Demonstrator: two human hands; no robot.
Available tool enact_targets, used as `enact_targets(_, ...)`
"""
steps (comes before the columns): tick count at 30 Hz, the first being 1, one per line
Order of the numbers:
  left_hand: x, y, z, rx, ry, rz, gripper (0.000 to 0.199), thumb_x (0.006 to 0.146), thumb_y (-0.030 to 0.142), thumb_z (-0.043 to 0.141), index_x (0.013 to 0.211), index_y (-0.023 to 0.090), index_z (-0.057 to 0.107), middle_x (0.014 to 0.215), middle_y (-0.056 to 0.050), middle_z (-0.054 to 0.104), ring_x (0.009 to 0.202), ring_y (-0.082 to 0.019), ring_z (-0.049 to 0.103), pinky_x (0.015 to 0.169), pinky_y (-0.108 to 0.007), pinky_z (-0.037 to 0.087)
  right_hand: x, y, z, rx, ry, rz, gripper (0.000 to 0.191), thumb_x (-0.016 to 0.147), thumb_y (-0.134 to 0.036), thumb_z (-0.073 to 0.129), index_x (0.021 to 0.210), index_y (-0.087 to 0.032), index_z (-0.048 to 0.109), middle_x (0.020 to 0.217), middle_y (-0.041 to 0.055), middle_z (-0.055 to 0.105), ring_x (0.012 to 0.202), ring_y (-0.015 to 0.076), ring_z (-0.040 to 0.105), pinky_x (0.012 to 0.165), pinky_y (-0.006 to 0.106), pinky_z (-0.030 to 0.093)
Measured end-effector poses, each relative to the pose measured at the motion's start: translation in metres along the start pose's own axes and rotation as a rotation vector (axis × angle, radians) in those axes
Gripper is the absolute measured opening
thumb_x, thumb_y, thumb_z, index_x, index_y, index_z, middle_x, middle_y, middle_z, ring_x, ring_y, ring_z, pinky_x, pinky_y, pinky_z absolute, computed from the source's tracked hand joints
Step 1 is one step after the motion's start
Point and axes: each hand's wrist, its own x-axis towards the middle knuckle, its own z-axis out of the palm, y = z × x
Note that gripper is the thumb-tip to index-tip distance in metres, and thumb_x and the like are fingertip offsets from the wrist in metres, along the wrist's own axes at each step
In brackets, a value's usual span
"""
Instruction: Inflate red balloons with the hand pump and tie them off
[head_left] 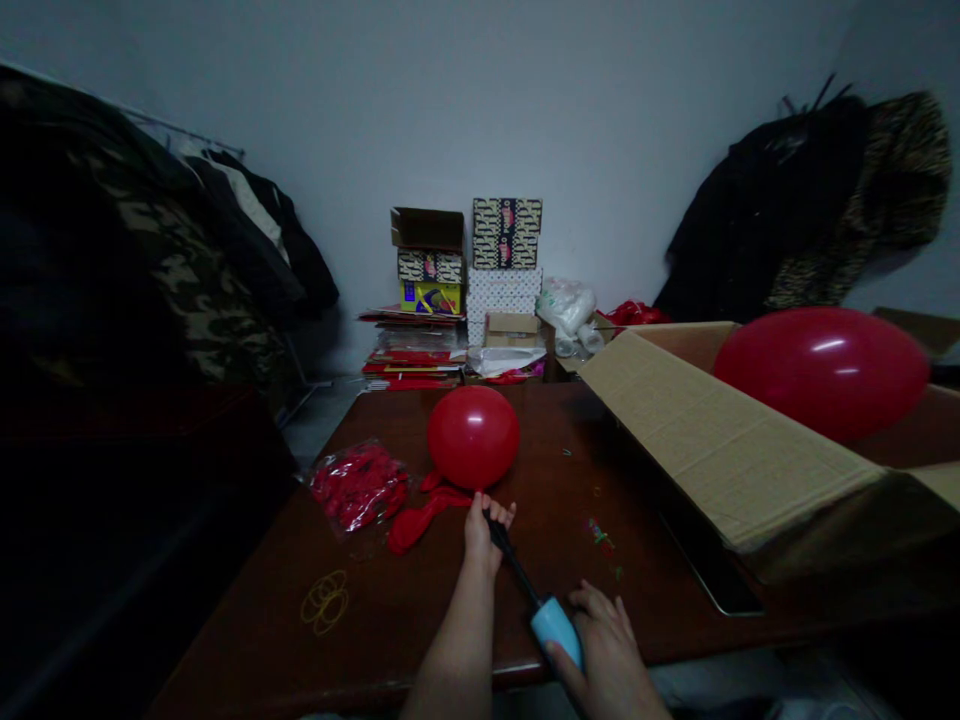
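A red balloon (472, 437), round and inflated, stands over the table with its neck on the black nozzle of a hand pump. My left hand (487, 530) is closed around the balloon's neck at the nozzle. Lower down, my right hand (604, 645) is at the blue barrel of the balloon pump (556, 630), its thumb along one side and its fingers on the other; part of the grip is hidden. Several uninflated red balloons (420, 520) lie just left of my left hand, beside a clear plastic bag of red balloons (358, 487).
Yellow rubber bands (325, 602) lie at the table's front left. An open cardboard box (735, 440) with a large red balloon (821, 372) occupies the right, a dark flat device (724, 575) by it. Small colourful bits (600, 535) are nearby. Stacked boxes (504, 290) stand behind.
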Motion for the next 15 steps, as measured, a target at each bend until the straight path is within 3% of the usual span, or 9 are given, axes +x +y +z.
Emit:
enact_targets(6,0.002,0.001,-0.002,-0.004,-0.013,-0.002,0.033,0.077,0.038,0.058,0.058,0.019,0.039,0.042,0.01,0.034,0.037,-0.005,0.029,0.073,-0.034,0.046,0.044,-0.04,-0.003,0.002,0.128,-0.008,0.045,0.081,-0.045,0.039,0.104,-0.014,0.062,0.121,0.0118,0.052,0.125,0.0288,0.032,0.107,0.048,0.01)
enact_targets(15,0.003,-0.001,-0.005,-0.013,-0.015,0.049,0.031,0.076,0.036,0.06,0.059,0.018,0.04,0.041,0.01,0.032,0.035,-0.004,0.026,0.066,-0.03,0.045,0.039,-0.034,0.006,-0.03,0.149,-0.03,0.045,0.075,-0.046,0.048,0.103,-0.014,0.062,0.119,0.0121,0.053,0.126,0.0304,0.03,0.107,0.048,0.007)
